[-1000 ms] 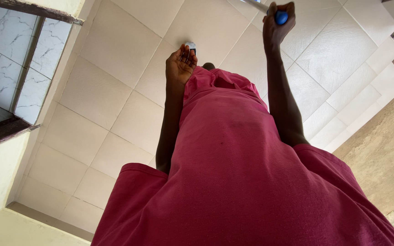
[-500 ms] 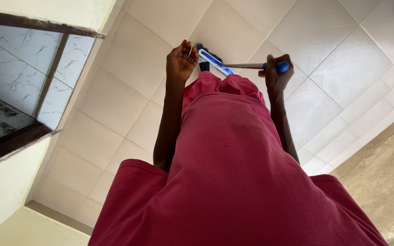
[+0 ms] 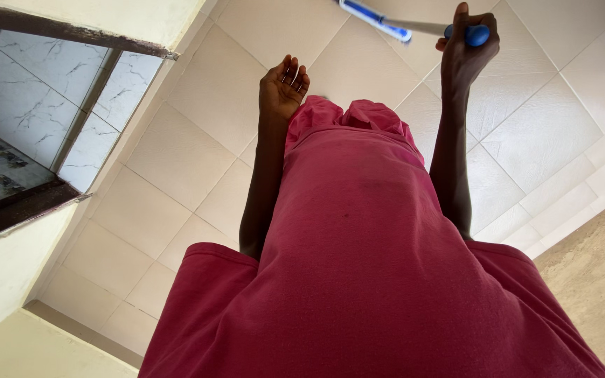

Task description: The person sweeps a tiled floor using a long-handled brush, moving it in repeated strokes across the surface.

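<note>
My right hand (image 3: 465,52) is raised at the upper right and closed around the blue end grip of a broom handle (image 3: 476,33). The metal shaft runs left from it to the blue and white broom head (image 3: 374,15) at the top edge, over the floor tiles. My left hand (image 3: 283,87) hangs in front of my red garment (image 3: 365,266), palm up, fingers loosely curled and apart, holding nothing.
Cream floor tiles (image 3: 197,119) spread below me. A doorway with a dark frame (image 3: 71,31) and marbled tiles (image 3: 29,91) beyond it lies at the left. Tiled steps (image 3: 575,189) drop at the right to bare sandy ground (image 3: 596,280).
My right hand has swung the broom up and away to the right; the broom head moved from near my left hand to the top edge. The left hand stayed almost still.
</note>
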